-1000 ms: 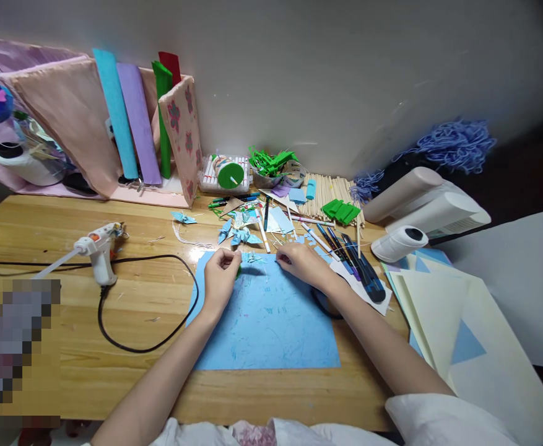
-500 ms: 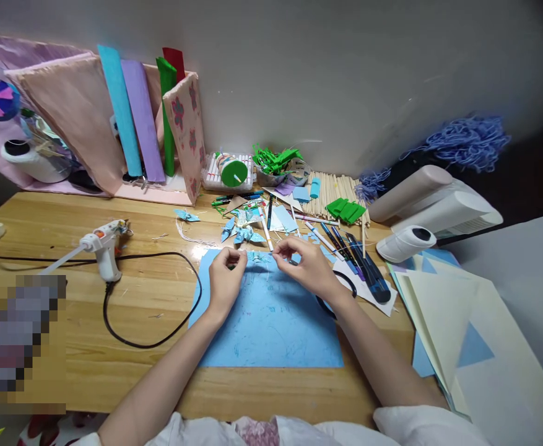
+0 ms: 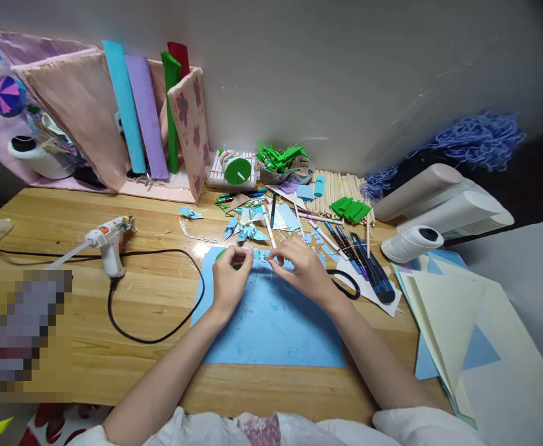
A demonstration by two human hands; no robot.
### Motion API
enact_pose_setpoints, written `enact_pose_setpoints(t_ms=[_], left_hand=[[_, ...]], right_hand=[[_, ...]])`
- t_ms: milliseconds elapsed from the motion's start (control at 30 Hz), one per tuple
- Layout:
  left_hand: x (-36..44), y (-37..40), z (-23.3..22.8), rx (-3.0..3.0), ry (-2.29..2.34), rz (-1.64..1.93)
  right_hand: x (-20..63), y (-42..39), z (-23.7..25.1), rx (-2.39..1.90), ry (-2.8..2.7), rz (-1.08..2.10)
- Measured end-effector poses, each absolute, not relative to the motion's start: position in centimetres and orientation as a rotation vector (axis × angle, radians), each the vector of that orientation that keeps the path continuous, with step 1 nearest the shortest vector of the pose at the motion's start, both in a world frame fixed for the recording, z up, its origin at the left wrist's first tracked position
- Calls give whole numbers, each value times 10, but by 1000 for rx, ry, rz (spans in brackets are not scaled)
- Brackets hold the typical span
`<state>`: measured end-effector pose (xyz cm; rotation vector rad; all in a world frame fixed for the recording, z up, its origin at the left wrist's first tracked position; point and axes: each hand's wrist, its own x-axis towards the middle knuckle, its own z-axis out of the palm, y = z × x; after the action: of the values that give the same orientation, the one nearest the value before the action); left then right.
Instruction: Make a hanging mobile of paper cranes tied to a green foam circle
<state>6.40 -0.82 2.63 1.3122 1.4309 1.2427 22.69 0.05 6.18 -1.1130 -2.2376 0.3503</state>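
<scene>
Paper piece (image 3: 260, 254) half-hidden between pinching fingertips (image 3: 246, 255)

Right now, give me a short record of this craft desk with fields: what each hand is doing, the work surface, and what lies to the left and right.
left hand: pinching a small green piece, fingertips together
right hand: pinching a small folded blue paper piece
surface: blue sheet on wooden desk
left side: glue gun with black cord
right side: pens, cream paper sheets
behind: folded paper cranes
</scene>
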Motion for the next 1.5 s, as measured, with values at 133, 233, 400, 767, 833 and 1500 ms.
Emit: enact_pose_setpoints(t_ms=[133, 233, 400, 767, 833, 1500], left_hand=[[64, -10, 27, 1318, 1431, 1245], [64, -10, 28, 1325, 1428, 1247], [65, -11, 29, 1331, 1415, 1267], [67, -13, 33, 1356, 1396, 1297], [67, -13, 33, 1347, 1400, 1301], [70, -14, 27, 1178, 1329, 1327]], right_hand=[[227, 0, 59, -1117, -2235, 324], [226, 0, 58, -1132, -2236, 319], [225, -1, 58, -1144, -2237, 308], [222, -4, 55, -1217, -2154, 297], [221, -5, 54, -1217, -2125, 297], [220, -15, 35, -1181, -2072, 125]])
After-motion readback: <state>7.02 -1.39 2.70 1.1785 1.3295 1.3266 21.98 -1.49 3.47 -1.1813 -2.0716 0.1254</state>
